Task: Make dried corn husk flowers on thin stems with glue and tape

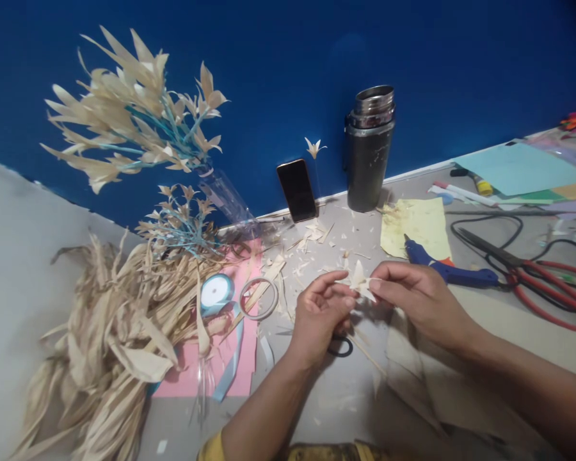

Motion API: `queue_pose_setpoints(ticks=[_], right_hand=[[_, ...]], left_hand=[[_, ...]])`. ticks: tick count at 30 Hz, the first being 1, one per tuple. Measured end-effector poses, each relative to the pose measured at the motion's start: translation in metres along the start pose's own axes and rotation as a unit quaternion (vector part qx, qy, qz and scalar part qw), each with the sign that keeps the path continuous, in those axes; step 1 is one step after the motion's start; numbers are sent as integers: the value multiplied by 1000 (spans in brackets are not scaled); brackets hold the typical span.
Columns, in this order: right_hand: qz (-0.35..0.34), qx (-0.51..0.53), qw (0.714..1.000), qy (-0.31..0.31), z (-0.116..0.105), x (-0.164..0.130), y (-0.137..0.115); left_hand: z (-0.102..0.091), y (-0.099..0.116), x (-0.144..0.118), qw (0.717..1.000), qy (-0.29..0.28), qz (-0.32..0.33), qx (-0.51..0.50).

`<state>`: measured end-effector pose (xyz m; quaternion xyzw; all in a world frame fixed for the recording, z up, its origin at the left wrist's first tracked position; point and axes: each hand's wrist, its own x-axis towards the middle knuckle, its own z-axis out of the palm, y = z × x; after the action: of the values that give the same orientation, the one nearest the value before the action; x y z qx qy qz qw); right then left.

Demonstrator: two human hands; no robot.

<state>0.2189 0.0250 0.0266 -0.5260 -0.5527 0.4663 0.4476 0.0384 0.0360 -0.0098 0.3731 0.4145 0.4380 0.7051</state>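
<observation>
Head view, left to right: husk pile (110, 326) heaped at the table's left edge, with a ribbon spool (216, 291) just beside it on pink paper (242, 368); left hand (319, 314), wrist bent inward, fingertips pinched on the husk flower (360, 282); right hand (415, 298), palm down, thumb and forefinger closed on the flower's other side, above the table's middle; bare grey table (509, 320) lies open beyond the right wrist, bounded by the glue gun (448, 269) and red-handled shears (542, 282); no writing legible.
</observation>
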Motion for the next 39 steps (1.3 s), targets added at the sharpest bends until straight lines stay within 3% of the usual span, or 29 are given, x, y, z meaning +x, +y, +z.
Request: queue_pose_setpoints(ticks=[3,6,18,30,39], right_hand=[[-3,-28,1000,-12,2,-1,3],[-8,-47,998,-32,5,-2,6],[-22,-88,995,-44,6,-4,6],[-27,-75,994,-80,7,-4,6],[-47,-111,989,-87,6,-2,9]], left_hand=[[1,5,-3,995,35,73,61],[5,10,-7,985,49,102,128],[7,7,-8,979,79,92,161],[0,2,-2,998,43,22,30],[-4,-1,1,993,-8,-7,-118]])
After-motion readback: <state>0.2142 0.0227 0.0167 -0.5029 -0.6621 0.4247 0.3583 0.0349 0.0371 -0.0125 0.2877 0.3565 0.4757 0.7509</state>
